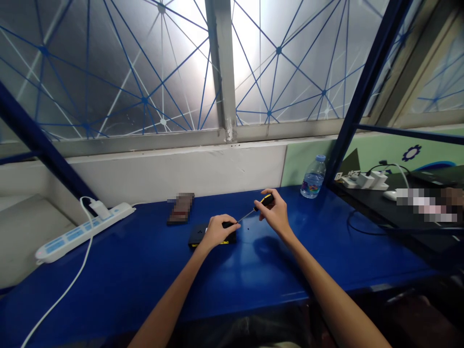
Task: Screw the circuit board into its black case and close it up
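Observation:
My right hand (pixel 276 212) grips the black-and-yellow handle of a screwdriver (pixel 246 215), held slanted with its thin metal shaft pointing down to the left. The tip meets a small black piece (pixel 227 224) pinched between the thumb and fingers of my left hand (pixel 218 231); its kind is unclear. Beneath my left hand lies a flat black case (pixel 196 235) with yellow along its front edge, partly covered by the hand. A tiny dark speck, perhaps a screw (pixel 248 228), rests on the blue table just right of the case.
A dark, blurred-out flat object (pixel 181 209) lies behind the case. At the left a white power strip (pixel 87 232) trails a white cable. A water bottle (pixel 313 178) stands at the back right, beside a blue metal post (pixel 358 106). Chargers (pixel 369 181) sit on the neighbouring black desk.

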Demonstrator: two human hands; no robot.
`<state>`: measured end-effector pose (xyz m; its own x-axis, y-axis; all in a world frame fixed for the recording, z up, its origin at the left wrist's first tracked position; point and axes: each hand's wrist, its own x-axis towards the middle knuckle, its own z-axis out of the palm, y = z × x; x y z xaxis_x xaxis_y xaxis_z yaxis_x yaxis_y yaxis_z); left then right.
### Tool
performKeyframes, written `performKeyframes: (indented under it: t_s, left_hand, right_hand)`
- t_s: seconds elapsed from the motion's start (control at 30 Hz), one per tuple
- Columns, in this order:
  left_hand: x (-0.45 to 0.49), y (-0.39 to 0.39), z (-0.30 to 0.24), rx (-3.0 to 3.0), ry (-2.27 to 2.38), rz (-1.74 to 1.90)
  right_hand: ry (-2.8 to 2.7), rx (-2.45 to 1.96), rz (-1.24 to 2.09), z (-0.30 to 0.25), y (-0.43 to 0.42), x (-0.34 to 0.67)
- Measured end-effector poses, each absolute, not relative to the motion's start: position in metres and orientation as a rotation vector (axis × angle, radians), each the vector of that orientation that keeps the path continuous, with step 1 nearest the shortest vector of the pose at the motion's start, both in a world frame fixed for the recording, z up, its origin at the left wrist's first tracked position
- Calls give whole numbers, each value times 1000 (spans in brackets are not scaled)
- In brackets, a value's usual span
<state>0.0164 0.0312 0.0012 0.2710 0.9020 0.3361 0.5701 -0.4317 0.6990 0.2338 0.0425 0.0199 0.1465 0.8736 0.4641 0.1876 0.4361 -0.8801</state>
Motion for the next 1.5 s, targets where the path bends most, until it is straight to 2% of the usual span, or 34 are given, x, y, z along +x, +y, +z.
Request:
performKeyframes:
  t_s: [1.1, 1.23, 1.5]
  left_hand:
    - [16, 34, -6, 2180, 1263, 1017]
    - [9, 32, 1, 2229, 1310, 893]
    - [-9, 25, 17, 2295, 1463, 414]
  right_hand:
    - [-1469, -1050, 597, 22, 37, 232]
    - [-1437, -1058, 610, 21, 39, 234]
    - [-1390, -1050, 601, 22, 41, 237]
